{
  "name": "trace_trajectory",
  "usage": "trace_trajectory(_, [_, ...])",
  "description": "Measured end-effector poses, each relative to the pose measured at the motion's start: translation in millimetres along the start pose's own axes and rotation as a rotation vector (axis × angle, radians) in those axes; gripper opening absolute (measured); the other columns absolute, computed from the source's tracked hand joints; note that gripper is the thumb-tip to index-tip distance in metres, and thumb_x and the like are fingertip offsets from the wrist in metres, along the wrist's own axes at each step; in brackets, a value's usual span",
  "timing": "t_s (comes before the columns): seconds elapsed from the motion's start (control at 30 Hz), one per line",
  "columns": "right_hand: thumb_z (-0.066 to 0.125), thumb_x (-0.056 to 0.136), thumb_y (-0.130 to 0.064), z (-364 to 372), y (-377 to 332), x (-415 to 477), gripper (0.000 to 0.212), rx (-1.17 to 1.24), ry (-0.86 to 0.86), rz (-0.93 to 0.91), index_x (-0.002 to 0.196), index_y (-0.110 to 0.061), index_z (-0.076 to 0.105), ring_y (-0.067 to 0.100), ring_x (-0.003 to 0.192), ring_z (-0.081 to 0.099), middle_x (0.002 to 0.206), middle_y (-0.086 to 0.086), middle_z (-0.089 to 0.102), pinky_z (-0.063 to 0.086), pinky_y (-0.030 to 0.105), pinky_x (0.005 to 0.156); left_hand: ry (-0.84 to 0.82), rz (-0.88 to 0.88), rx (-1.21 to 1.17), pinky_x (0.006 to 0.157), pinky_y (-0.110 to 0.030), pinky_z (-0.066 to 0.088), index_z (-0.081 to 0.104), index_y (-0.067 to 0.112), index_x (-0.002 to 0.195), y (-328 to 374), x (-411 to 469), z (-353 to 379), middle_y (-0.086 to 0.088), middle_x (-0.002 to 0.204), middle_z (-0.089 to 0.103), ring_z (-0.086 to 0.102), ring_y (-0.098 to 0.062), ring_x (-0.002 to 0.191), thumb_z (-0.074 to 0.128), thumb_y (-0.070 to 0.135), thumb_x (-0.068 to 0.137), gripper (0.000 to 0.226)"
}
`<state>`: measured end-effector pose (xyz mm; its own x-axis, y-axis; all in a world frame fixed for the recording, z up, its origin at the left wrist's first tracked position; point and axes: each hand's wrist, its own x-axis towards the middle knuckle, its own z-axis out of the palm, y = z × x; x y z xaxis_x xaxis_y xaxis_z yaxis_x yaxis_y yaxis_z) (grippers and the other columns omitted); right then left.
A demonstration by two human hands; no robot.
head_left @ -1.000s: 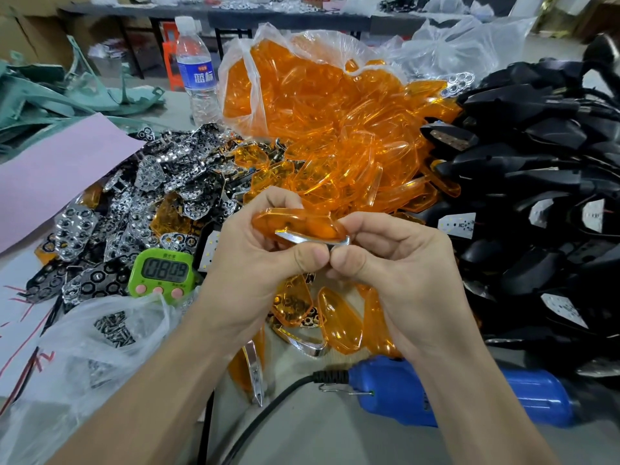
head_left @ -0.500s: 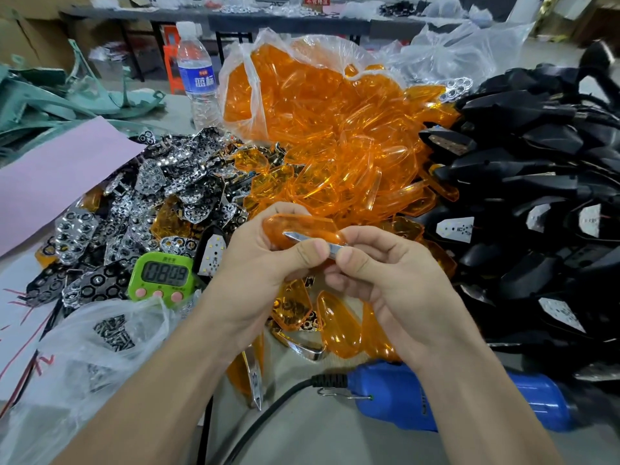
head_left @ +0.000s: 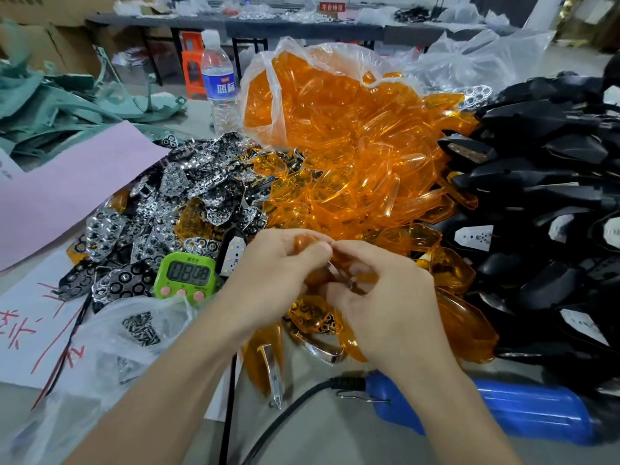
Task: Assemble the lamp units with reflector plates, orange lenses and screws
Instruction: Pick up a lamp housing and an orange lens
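My left hand (head_left: 268, 276) and my right hand (head_left: 385, 303) meet at the middle of the table and together grip one orange lens (head_left: 315, 276) with a thin chrome reflector plate against it; the fingers hide most of both parts. Behind them lies a big heap of orange lenses (head_left: 352, 156) spilling from a clear bag. A pile of chrome reflector plates (head_left: 188, 203) lies to the left. Black lamp housings (head_left: 550, 203) are stacked on the right. A clear bag with dark screws (head_left: 141, 328) sits at the lower left.
A blue electric screwdriver (head_left: 523, 411) with a black cord lies near the front edge. A green timer (head_left: 188, 275) stands left of my hands. A water bottle (head_left: 218, 82), pink paper (head_left: 67, 182) and green straps (head_left: 50, 105) lie at the back left. Loose lenses (head_left: 466, 327) lie under my hands.
My hands have tilted the lens and plate downward and closed more tightly round them, so the parts are now mostly covered. The timer went from 08:09 to 08:08.
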<state>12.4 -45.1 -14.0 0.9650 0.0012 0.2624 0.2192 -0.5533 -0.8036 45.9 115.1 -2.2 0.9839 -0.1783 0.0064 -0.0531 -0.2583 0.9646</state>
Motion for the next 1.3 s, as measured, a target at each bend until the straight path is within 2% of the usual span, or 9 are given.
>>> trace_trajectory(0.1, [0.085,0.079,-0.019,-8.0,5.3,7.0,0.042,0.094,-0.053,0.121,0.116,-0.037,0.075,-0.02,0.093,0.062,0.092,-0.035,0.07,0.045,-0.002,0.063,0.179,0.042,0.088,0.072,-0.033,0.064,0.08,0.031,0.093,4.3,1.8,-23.9,0.005,0.084,0.079,0.077,-0.015,0.077,0.051,0.063,0.096,0.043])
trace_trajectory(0.27, [0.067,0.096,-0.024,-14.9,5.6,6.1,0.023,-0.211,0.038,0.169,0.114,-0.036,0.076,-0.001,0.089,0.068,0.101,-0.02,0.073,0.055,0.013,0.073,0.675,0.033,0.397,0.066,-0.033,0.062,0.074,0.039,0.078,-3.0,8.8,-66.5,0.017,0.069,0.073,0.072,-0.006,0.067,0.068,0.026,0.095,0.022])
trace_trajectory(0.4, [0.064,0.095,-0.026,-14.2,-5.1,3.0,0.026,-0.633,-0.01,0.183,0.116,-0.039,0.072,0.014,0.095,0.063,0.104,-0.01,0.073,0.056,0.033,0.083,0.534,-0.156,0.839,0.063,-0.023,0.04,0.069,0.045,0.083,-6.2,6.0,-79.8,0.026,0.085,0.07,0.065,-0.01,0.079,0.067,0.055,0.089,0.012])
trace_trajectory(0.53, [0.07,0.091,-0.021,-6.8,-10.2,-0.9,0.029,-0.536,0.054,0.096,0.115,-0.037,0.074,0.016,0.119,0.056,0.124,-0.009,0.068,0.05,0.039,0.101,0.373,-0.245,1.063,0.065,-0.025,0.04,0.069,0.047,0.119,-6.2,5.9,-74.3,0.017,0.109,0.074,0.068,-0.015,0.093,0.071,0.069,0.081,0.045])
trace_trajectory(0.67, [0.067,0.095,-0.027,10.7,-20.4,1.6,0.027,-0.206,0.004,0.046,0.117,-0.041,0.073,-0.008,0.095,0.06,0.117,-0.024,0.065,0.049,0.006,0.076,0.333,-0.152,0.706,0.061,-0.02,0.039,0.075,0.041,0.113,-7.6,8.2,-74.9,0.028,0.087,0.068,0.059,0.007,0.071,0.081,0.049,0.083,0.032])
trace_trajectory(0.8, [0.064,0.093,-0.037,33.9,-37.5,14.9,0.051,0.117,-0.128,0.08,0.143,-0.042,0.054,-0.02,0.098,0.055,0.13,-0.024,0.064,0.039,0.003,0.079,0.368,-0.006,0.178,0.052,-0.01,0.044,0.078,0.036,0.091,-8.2,9.8,-68.8,0.017,0.078,0.077,0.065,0.006,0.056,0.083,0.019,0.085,0.019])
trace_trajectory(1.03, [0.064,0.095,-0.023,54.4,-38.4,26.0,0.024,0.481,-0.195,0.171,0.115,-0.036,0.069,0.013,0.092,0.075,0.099,-0.009,0.078,0.062,0.045,0.083,0.318,0.104,-0.326,0.062,-0.019,0.053,0.082,0.028,0.087,-0.6,11.5,-56.3,0.004,0.085,0.077,0.07,-0.009,0.074,0.08,0.007,0.082,0.021])
trace_trajectory(1.13, [0.065,0.094,-0.021,51.0,-40.0,25.4,0.02,0.57,-0.143,0.128,0.104,-0.035,0.075,0.015,0.09,0.076,0.095,-0.009,0.079,0.063,0.046,0.081,0.137,0.015,-0.398,0.068,-0.027,0.059,0.081,0.024,0.102,3.4,10.0,-44.1,0.001,0.101,0.078,0.074,-0.016,0.09,0.071,0.023,0.092,0.014])
trace_trajectory(1.3, [0.068,0.091,-0.048,2.2,-24.8,27.3,0.009,-0.243,0.001,-0.036,0.099,-0.045,0.071,-0.001,0.078,0.069,0.086,-0.026,0.073,0.062,0.031,0.072,0.228,-0.041,-0.494,0.062,-0.03,0.06,0.073,0.012,0.11,4.3,8.1,-35.2,-0.006,0.086,0.075,0.074,-0.021,0.076,0.051,0.017,0.109,0.023])
